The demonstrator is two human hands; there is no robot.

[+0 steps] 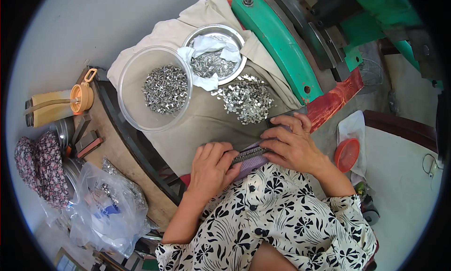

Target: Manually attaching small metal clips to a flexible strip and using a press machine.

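A dark, narrow strip with a ridged surface [250,154] lies across my lap, over a purple cloth [253,165]. My left hand [212,166] grips its left end between thumb and curled fingers. At the other end, the bent fingers of my right hand [292,144] close on the same strip. Just beyond lies a loose pile of small, flat, shiny metal pieces [248,101] on a grey-beige cloth [171,146]. Behind the pile, a steel bowl [233,33] holds thin silvery pieces and a crumpled white sheet [206,44]. To its left, a clear plastic tub [129,73] contains many small metal pieces [164,90].
A green machine [275,43] stands at the far right, on a red surface [336,102]. A red basket [346,155] sits right of my arm. On the left are a yellow-orange bottle [82,98], a flowered cloth [41,167] and a clear plastic bag [105,214].
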